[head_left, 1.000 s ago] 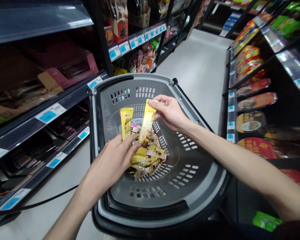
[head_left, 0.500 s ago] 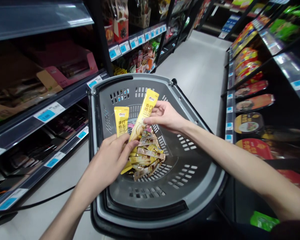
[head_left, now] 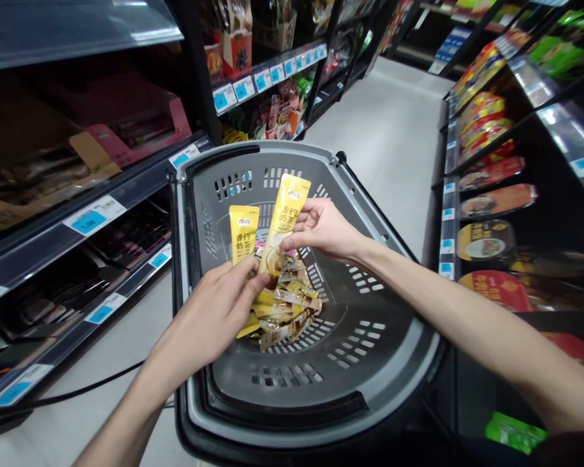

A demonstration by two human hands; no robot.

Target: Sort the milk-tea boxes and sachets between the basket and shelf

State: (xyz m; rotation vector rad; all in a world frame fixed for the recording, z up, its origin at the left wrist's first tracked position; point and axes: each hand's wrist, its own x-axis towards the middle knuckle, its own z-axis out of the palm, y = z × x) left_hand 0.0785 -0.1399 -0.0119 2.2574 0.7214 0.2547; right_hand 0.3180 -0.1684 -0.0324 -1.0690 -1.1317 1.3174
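My left hand (head_left: pixel 226 298) is closed on a yellow milk tea sachet (head_left: pixel 244 228) that stands up from its fingers, over the left part of the basket. Between thumb and fingers, my right hand (head_left: pixel 324 227) pinches a second yellow milk tea sachet (head_left: pixel 288 206), tilted to the right. The lower end of that sachet reaches the left thumb; whether the thumb grips it too I cannot tell. Below both hands, a pile of yellow and brown sachets (head_left: pixel 294 305) lies in the grey shopping basket (head_left: pixel 370 389). My left hand hides part of the pile.
Store shelves (head_left: pixel 92 224) with price tags and cartons run along the left. On the right, another shelf (head_left: pixel 448 214) holds red packs and a round black-lidded tub (head_left: pixel 485 240). A pale floor aisle (head_left: pixel 394 110) stretches ahead between them.
The sachet in my left hand has shifted slightly right, closer to the other one. The sachet in my right hand has turned a little more upright. The basket stays in place.
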